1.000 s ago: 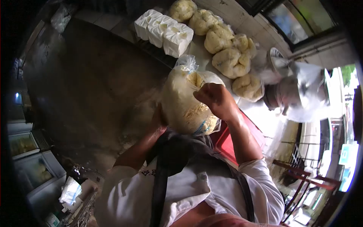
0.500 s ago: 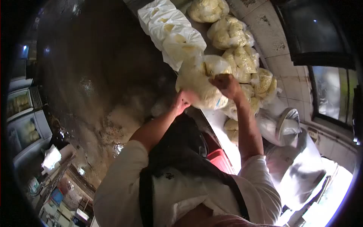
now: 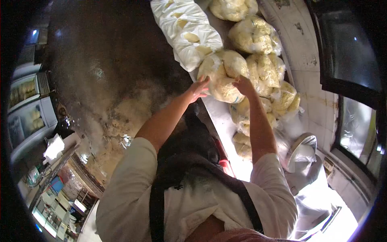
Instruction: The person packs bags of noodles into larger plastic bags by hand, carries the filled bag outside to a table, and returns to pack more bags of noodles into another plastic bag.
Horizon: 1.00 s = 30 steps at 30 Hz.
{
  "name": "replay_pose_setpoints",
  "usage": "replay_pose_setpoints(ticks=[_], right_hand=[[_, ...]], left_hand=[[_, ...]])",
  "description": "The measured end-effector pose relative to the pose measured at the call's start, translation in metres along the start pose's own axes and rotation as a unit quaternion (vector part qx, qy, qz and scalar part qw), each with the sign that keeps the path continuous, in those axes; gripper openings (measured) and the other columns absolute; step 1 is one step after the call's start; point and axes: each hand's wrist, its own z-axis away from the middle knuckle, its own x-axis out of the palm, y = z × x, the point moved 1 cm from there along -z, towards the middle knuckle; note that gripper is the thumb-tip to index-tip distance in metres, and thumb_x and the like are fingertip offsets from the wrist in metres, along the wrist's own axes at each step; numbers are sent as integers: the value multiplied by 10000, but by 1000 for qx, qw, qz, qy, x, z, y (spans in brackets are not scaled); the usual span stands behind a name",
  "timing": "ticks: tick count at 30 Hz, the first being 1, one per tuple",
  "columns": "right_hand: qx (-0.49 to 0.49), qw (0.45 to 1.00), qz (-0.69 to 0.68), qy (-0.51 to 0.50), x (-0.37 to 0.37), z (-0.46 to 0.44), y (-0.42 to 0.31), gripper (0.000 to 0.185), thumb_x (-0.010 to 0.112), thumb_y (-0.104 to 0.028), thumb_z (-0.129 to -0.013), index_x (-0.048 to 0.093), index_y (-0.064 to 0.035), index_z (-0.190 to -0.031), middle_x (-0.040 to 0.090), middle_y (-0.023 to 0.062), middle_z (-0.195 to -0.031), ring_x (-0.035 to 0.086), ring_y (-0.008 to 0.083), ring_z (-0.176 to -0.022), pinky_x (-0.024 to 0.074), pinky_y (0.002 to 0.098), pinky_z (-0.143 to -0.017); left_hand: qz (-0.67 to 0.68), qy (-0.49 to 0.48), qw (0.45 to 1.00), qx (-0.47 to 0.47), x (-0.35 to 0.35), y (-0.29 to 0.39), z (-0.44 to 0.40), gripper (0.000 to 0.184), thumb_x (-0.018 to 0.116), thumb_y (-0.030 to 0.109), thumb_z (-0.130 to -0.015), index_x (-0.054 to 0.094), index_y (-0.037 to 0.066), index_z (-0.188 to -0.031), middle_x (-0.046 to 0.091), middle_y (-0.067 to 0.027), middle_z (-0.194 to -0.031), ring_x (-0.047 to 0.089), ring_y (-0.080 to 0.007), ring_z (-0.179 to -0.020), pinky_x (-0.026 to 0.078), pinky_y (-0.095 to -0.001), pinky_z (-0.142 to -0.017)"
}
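Observation:
In front of me, a clear plastic bag of pale yellow noodles rests near the front edge of the counter. My left hand is at its left side with the fingers stretched apart; whether the fingertips touch the plastic is unclear. On the right side of the same bag, my right hand has its fingers closed against the plastic. Just beyond stands a row of white plastic bags with openings showing yellowish contents. More clear bags of noodles lie along the wall side, to the right.
The metal counter runs diagonally beside a tiled wall with a window. A dark, wet floor spreads to the left. Near my right elbow lie large whitish sacks. A red container shows low beside the counter.
The bag of noodles has gone from being lifted and tilted between my hands to resting on the counter. My left hand's fingers have spread; my right hand stays at the bag.

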Motion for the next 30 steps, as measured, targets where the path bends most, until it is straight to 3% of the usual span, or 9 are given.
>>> replay_pose_setpoints(ticks=[2,3,6,8,10,14,17,23,30], right_hand=[[39,992,109,40,-21,15,-32,495,737,-330,-851,612,-26,-1220,654,209,-1199,629,345,-1108,477,503,-925],[108,980,169,2,-54,29,-79,663,727,-329,-854,487,-15,-1387,592,212,-1303,574,363,-1184,433,528,-989],[-104,964,162,181,-64,58,-187,656,723,-297,-852,487,-1,-1388,618,230,-1239,584,395,-1144,447,523,-974],[-205,975,82,-3,-77,73,-295,599,606,-372,-932,476,-14,-1394,605,229,-1290,580,396,-1193,416,558,-1007],[-384,923,-20,-15,-46,98,-378,551,687,-229,-861,535,-21,-1347,612,239,-1256,584,399,-1172,450,523,-985],[-496,836,11,-236,33,176,-528,583,717,-270,-863,522,-60,-1370,623,205,-1254,596,392,-1154,439,498,-1003],[-575,743,144,-312,102,243,-611,585,715,-282,-868,523,-70,-1378,620,211,-1241,586,378,-1174,441,481,-1018],[-572,661,247,-418,261,344,-778,594,670,-363,-914,510,-82,-1412,591,196,-1325,559,392,-1219,444,472,-1039],[-599,625,241,-439,360,430,-1019,578,654,-353,-931,508,-64,-1410,589,200,-1332,559,367,-1223,439,433,-1051]], left_hand=[[17,-17,999,24,-9,5,33,1078,562,655,-926,-90,120,-1598,208,-200,-1633,408,-394,-1402,348,-586,-1120],[21,-10,999,35,-15,5,48,1083,579,655,-918,-64,115,-1602,254,-221,-1609,477,-388,-1350,395,-564,-1087],[41,46,996,65,-49,-14,98,945,603,456,-970,6,81,-1599,305,-207,-1589,486,-391,-1338,438,-561,-1066],[86,70,989,94,-79,-38,138,930,634,450,-950,81,76,-1598,379,-187,-1536,556,-356,-1259,478,-525,-1037],[134,77,978,141,-110,-59,192,807,637,412,-956,230,82,-1569,453,-138,-1476,581,-316,-1218,493,-511,-1017],[187,135,949,215,-200,-157,320,634,605,408,-983,390,96,-1492,557,-84,-1378,592,-269,-1199,498,-481,-1005],[270,209,897,279,-253,-252,453,586,608,384,-990,426,98,-1469,598,-76,-1333,601,-242,-1180,499,-444,-1000],[393,365,774,336,-333,-434,677,603,670,359,-964,448,99,-1460,632,-82,-1289,632,-186,-1039,504,-350,-917],[359,394,748,396,-454,-476,854,578,638,228,-989,405,71,-1493,619,-112,-1327,626,-210,-1118,506,-371,-957]])
